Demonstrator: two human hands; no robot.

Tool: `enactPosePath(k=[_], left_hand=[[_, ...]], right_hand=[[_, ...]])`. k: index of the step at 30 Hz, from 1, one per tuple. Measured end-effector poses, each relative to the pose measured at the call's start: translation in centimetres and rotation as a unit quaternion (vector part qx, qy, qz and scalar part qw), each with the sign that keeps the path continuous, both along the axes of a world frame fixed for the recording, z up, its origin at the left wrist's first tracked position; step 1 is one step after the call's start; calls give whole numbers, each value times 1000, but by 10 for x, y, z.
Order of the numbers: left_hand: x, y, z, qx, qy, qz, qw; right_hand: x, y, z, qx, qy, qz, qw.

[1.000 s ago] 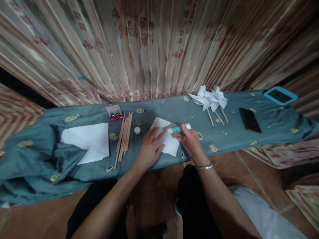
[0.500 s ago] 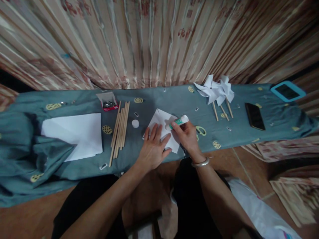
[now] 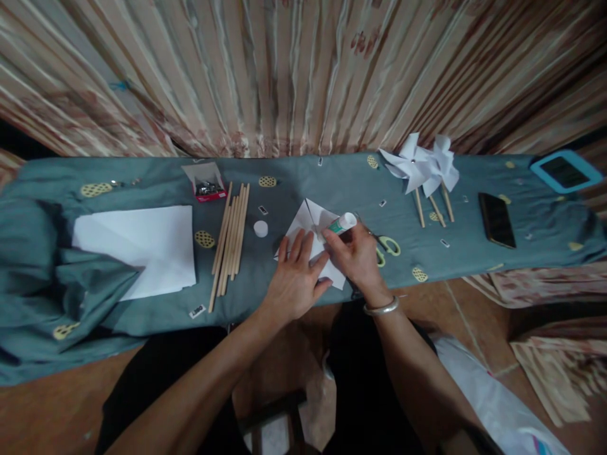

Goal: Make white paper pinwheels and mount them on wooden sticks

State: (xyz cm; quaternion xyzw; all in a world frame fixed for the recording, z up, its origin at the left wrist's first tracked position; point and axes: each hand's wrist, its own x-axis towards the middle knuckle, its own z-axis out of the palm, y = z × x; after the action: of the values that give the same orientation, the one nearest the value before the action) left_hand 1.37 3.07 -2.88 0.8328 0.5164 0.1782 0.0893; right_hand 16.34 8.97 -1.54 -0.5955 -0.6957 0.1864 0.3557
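A square of white paper (image 3: 303,218), with slits running in from its corners, lies on the cloth-covered table before me. My left hand (image 3: 296,275) rests flat across its lower left part, fingers spread. In my right hand (image 3: 358,256) is a glue stick (image 3: 342,224), green and white, tilted with its lower end at the middle of the paper; the exact contact point is partly hidden by my fingers. The round white cap (image 3: 260,229) sits left of the paper. Green-handled scissors (image 3: 389,246) lie just right of my right hand, partly covered by it.
Several wooden sticks (image 3: 230,240) lie to the left, below a small red box (image 3: 208,186) of metal pieces. Farther left is a stack of white paper (image 3: 142,246). White paper pinwheels (image 3: 415,163), a black phone (image 3: 497,220) and a blue-framed tablet (image 3: 566,172) lie to the right.
The glue stick has become more upright and shifted slightly on the paper in my right hand. My left hand stays pressed on the sheet. The whole view has shifted a little.
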Motion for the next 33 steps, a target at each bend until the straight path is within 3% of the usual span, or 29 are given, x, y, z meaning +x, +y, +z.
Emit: enactPosePath(k=[6, 33], left_hand=[[0, 0, 1, -11, -5, 3, 1000], [1, 0, 3, -10, 0, 2, 1000]], right_hand=[[-5, -2, 3, 14, -47, 20, 999], [-15, -5, 5, 0, -41, 40, 998]])
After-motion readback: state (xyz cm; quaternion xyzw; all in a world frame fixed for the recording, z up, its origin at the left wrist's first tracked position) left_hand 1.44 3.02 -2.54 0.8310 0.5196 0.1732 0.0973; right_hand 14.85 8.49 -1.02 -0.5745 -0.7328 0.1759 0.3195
